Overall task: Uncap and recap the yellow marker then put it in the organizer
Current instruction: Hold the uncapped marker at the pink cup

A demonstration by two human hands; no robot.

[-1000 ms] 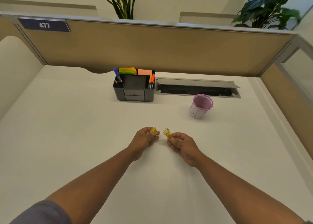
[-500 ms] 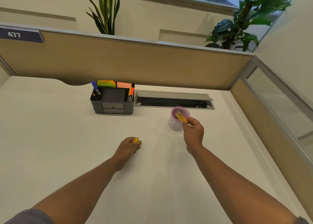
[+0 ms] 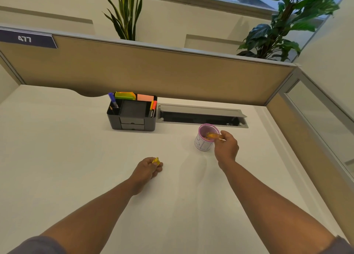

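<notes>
Yellow shows in both my fists: two pieces of one marker, apart. My left hand (image 3: 148, 168) rests on the desk (image 3: 57, 157), fingers curled tight round one small yellow piece (image 3: 156, 161), of which only a tip sticks out by the thumb. My right hand (image 3: 226, 148) is out over the cup (image 3: 206, 138), fingertips pinching the other, longer yellow piece (image 3: 213, 135), which lies tilted across the pink rim with its far end over the opening. Which piece is the cap I cannot tell.

One cup, pale mesh with a pink rim, stands just beside my right hand and well apart from my left.

One black organizer (image 3: 132, 115) sits farther back, left of the cup. In it I count one blue pen (image 3: 113, 100) at the left, one orange marker (image 3: 154, 108) at the right, and two pads behind: one green-yellow (image 3: 124, 96), one salmon (image 3: 145, 97). Two small drawers face me at its front.

One grey cable hatch (image 3: 201, 115) lies open to the right of the organizer, behind the cup. Beyond the tan partition (image 3: 153, 71) stand two plants, and one sign (image 3: 26, 40) is fixed at its upper left.
</notes>
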